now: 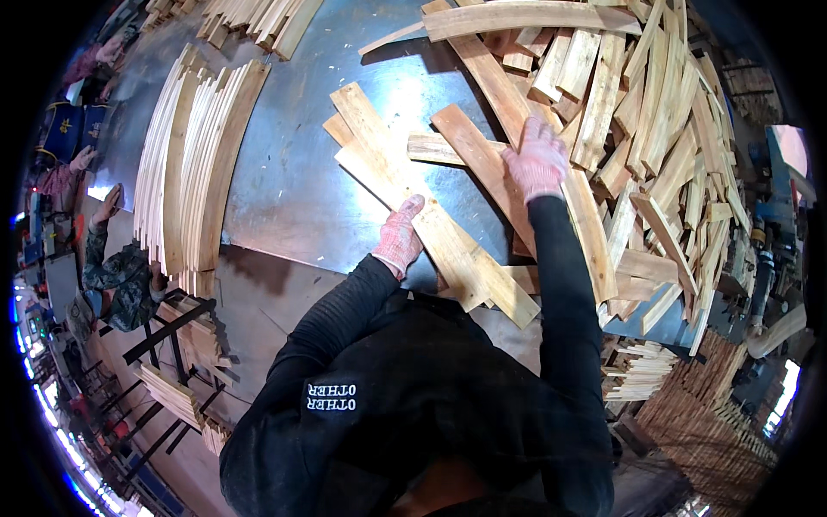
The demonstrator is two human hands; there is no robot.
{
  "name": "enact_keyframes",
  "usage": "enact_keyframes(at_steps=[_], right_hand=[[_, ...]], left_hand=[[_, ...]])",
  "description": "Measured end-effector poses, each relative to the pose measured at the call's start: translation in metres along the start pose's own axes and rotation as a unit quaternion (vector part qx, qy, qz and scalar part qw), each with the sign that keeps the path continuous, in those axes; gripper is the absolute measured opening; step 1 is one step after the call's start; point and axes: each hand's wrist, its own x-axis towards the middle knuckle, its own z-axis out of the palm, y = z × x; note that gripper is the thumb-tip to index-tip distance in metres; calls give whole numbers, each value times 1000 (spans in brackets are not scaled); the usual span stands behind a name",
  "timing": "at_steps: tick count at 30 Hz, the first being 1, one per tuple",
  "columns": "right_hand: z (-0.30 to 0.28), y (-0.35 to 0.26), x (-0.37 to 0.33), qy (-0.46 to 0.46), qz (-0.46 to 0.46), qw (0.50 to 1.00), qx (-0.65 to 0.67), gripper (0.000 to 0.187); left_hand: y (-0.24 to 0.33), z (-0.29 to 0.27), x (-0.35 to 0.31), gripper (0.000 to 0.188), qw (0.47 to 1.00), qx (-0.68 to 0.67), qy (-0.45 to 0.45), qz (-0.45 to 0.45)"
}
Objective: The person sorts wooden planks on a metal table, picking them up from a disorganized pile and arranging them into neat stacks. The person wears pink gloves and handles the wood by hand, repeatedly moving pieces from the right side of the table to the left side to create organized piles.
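Both my hands wear pink-and-white knit gloves. My left hand (400, 235) rests flat on a long pale wooden slat (405, 185) that lies diagonally on the metal table (293, 181). Further out, my right hand (537, 161) presses, fingers spread, on a darker, reddish slat (479, 158) at the edge of a big loose heap of short wooden slats (655, 129). Several slats overlap under and between my hands. Neither hand is closed around a piece.
A neat row of slats standing on edge (194, 164) runs along the table's left side. More stacks lie at the top left (258, 21) and below the table (177, 392). A person in camouflage (116, 280) crouches at the left.
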Motion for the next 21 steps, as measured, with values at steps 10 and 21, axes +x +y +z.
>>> enact_keyframes(at_steps=[10, 21], right_hand=[[-27, -21, -198, -109, -225, 938, 240, 73], [-10, 0, -66, -196, -107, 932, 284, 66]], left_hand=[[3, 13, -17, 59, 999, -10, 7, 41], [130, 50, -74, 55, 958, 221, 79, 163]])
